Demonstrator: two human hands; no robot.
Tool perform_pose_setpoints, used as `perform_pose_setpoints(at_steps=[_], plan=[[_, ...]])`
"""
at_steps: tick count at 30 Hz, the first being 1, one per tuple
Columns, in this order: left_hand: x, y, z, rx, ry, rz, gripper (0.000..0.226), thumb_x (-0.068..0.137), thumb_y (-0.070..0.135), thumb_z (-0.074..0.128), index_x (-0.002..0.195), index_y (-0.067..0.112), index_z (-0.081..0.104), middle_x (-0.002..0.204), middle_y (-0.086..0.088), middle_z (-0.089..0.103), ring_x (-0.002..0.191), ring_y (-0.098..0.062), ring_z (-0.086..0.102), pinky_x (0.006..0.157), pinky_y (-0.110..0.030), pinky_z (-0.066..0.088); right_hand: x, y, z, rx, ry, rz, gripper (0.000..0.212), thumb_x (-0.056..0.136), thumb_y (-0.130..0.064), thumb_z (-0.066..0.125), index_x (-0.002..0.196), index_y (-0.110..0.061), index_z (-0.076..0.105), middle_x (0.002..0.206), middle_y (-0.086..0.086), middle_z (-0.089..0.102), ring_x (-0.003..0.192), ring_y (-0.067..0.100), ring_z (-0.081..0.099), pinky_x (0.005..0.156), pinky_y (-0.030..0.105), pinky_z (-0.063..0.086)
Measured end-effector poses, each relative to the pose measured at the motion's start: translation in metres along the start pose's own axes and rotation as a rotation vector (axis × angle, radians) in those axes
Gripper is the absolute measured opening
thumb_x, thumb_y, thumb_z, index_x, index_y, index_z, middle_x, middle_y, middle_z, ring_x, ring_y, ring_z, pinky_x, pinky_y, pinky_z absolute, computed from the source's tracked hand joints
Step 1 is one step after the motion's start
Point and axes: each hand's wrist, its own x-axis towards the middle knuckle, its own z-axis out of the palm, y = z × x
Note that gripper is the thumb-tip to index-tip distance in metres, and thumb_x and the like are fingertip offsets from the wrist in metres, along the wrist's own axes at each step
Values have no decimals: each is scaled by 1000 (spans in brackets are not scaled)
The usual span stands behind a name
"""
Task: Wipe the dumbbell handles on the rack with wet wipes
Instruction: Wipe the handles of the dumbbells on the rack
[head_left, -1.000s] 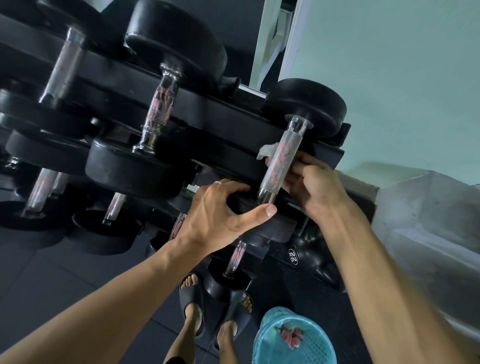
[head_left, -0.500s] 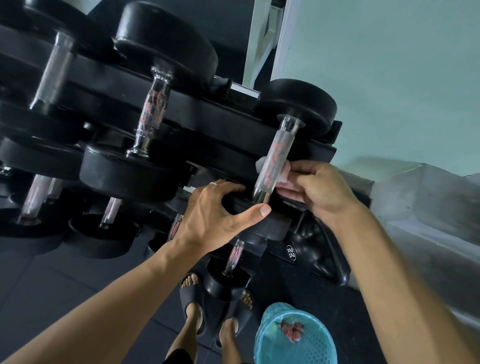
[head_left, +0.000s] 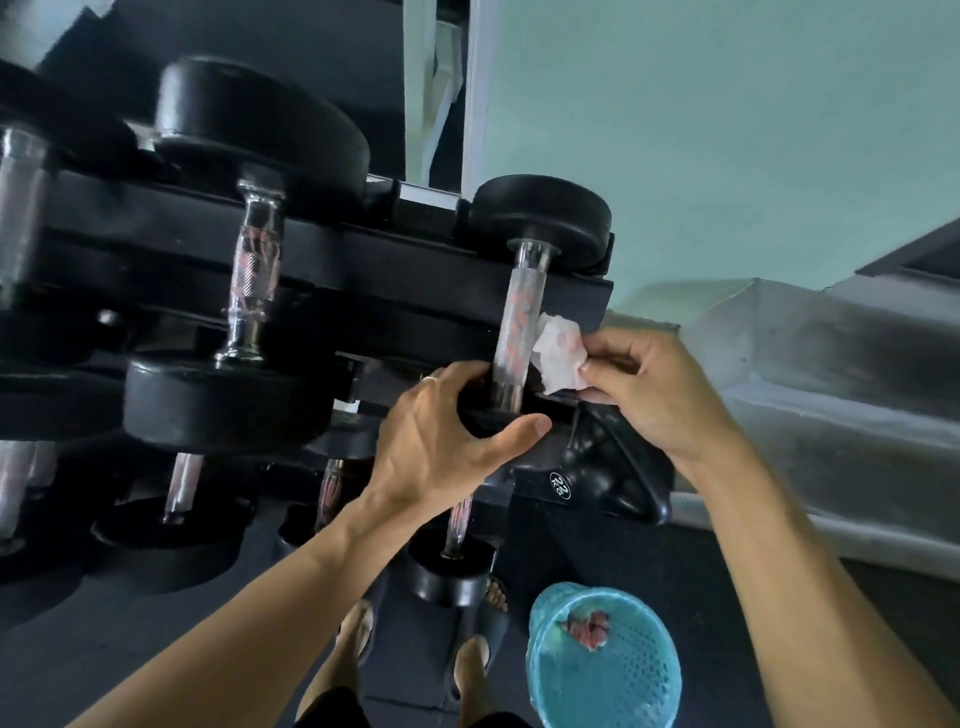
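The rightmost dumbbell on the black rack (head_left: 363, 265) has a knurled chrome handle (head_left: 519, 322) with red smears between black round ends. My left hand (head_left: 447, 431) grips the dumbbell's near end, fingers curled over its top and thumb under its front. My right hand (head_left: 649, 384) pinches a crumpled white wet wipe (head_left: 558, 356), stained pink, just to the right of the handle and touching its side.
More dumbbells (head_left: 249, 291) fill the rack to the left and on the tier below. A turquoise plastic basket (head_left: 623, 680) holding a used pink-stained wipe stands on the dark floor by my sandalled feet (head_left: 472, 670). A grey ledge (head_left: 831, 364) runs along the right wall.
My right hand has come out from around the handle and drawn the wipe to the handle's right side, where it now shows in full. The left hand stays on the dumbbell's end.
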Motion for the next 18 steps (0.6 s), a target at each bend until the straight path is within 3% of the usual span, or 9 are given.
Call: perform_pose_setpoints(at_steps=[2, 5, 7, 10, 13, 18], plan=[[5, 4, -3, -42, -39, 56, 80, 69, 68, 73, 134, 26, 53, 117, 16, 64, 112, -3, 58, 98, -23, 47, -10, -7, 2, -114, 65, -28, 42, 94, -1, 62, 81, -39, 74, 84, -14, 76, 83, 9, 74, 84, 35, 61], [13, 6, -16, -191, -40, 160, 64, 82, 49, 73, 139, 34, 48, 108, 28, 59, 105, 12, 56, 91, -4, 40, -22, -20, 14, -216, 156, -55, 36, 91, -8, 66, 80, -41, 75, 80, -13, 76, 80, 13, 74, 82, 45, 60], [18, 6, -27, -306, -128, 209, 48, 88, 41, 70, 131, 41, 50, 111, 22, 65, 103, 9, 62, 91, -13, 50, -28, -29, 25, -203, 203, -65, 33, 89, -10, 70, 79, -41, 75, 78, -15, 75, 78, 10, 73, 80, 43, 61], [24, 9, -40, -406, -239, 193, 28, 89, 31, 72, 116, 22, 71, 103, 7, 75, 96, -4, 70, 88, -31, 59, -32, -40, 46, -90, 303, -66, 30, 85, -11, 77, 79, -40, 73, 80, -15, 75, 77, 9, 73, 79, 41, 62], [26, 9, -49, -588, -204, 56, 9, 87, 13, 75, 95, 15, 75, 88, -1, 77, 86, -16, 74, 83, -34, 61, -33, -42, 62, 68, 408, -35, 20, 83, -9, 78, 83, -29, 72, 83, -6, 76, 79, 13, 74, 80, 40, 62], [47, -4, -56, -736, -121, -208, 13, 86, 4, 74, 86, 17, 73, 79, 3, 76, 85, -18, 75, 82, -30, 60, -43, -28, 69, 276, 595, 2, 13, 93, -10, 66, 96, -23, 70, 89, -1, 76, 88, 11, 73, 85, 28, 57]])
